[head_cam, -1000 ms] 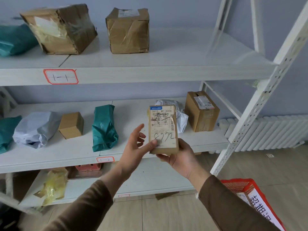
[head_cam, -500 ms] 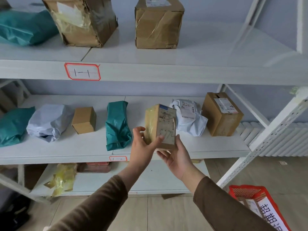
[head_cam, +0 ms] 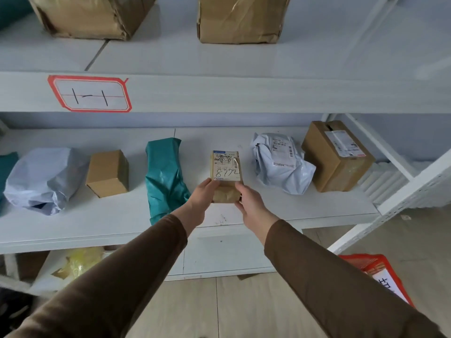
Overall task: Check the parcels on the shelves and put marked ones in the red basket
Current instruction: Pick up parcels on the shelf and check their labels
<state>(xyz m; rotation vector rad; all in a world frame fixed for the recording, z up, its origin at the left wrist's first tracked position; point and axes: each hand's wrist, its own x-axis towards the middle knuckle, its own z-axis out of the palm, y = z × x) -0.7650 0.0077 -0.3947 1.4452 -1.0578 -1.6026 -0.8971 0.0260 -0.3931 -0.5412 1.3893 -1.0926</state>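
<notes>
A small brown parcel (head_cam: 225, 175) with a white label and handwritten figures lies on or just above the middle shelf (head_cam: 280, 211), label up. My left hand (head_cam: 202, 200) grips its near left corner and my right hand (head_cam: 251, 203) grips its near right corner. The red basket (head_cam: 375, 269) stands on the floor at the lower right, partly cut off by my right sleeve and the frame edge.
Along the middle shelf lie a pale bag (head_cam: 41, 179), a small box (head_cam: 108, 173), a green bag (head_cam: 164, 176), a white bag (head_cam: 280, 162) and a brown box (head_cam: 336, 154). Two brown boxes (head_cam: 239, 18) stand on the top shelf. A white upright (head_cam: 395, 201) slants at the right.
Both hands carried the small parcel forward and down from mid-air to the middle shelf, turning its label face up. The view moved closer to the shelves.
</notes>
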